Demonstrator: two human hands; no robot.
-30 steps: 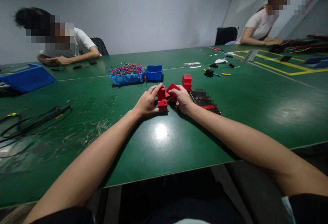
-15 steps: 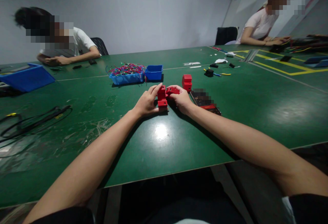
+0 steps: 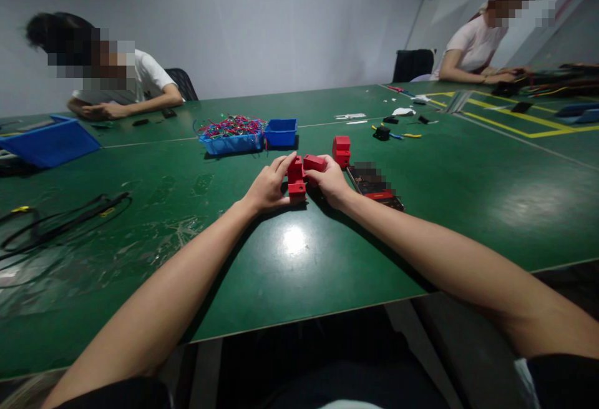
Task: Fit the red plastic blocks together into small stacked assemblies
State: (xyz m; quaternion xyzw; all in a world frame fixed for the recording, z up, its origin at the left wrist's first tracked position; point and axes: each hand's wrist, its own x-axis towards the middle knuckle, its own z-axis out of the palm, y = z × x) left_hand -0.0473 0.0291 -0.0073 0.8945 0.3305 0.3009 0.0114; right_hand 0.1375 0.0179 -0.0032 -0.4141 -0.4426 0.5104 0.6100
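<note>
In the head view, my left hand (image 3: 267, 185) grips a notched red block (image 3: 296, 185) by its ends, fingers over the far end and thumb at the near end. The block is close to the green tabletop. My right hand (image 3: 331, 183) pinches a second, smaller red block (image 3: 314, 162) between thumb and fingers, just right of the first. Whether the two blocks touch I cannot tell. Another red piece (image 3: 341, 150) stands upright on the table beyond my right hand. A dark flat device with a red edge (image 3: 381, 190) lies beside my right wrist.
A blue bin of colourful wires (image 3: 234, 142) and a small blue bin (image 3: 281, 134) stand ahead. Black cables (image 3: 60, 225) and clear plastic lie left, with a tilted blue tray (image 3: 51, 142) behind. Two people sit across the green table (image 3: 262, 278). Small parts lie at the far right.
The smaller red block in my right hand has turned, showing a plainer face and sitting slightly higher. My left hand and its block have stayed put.
</note>
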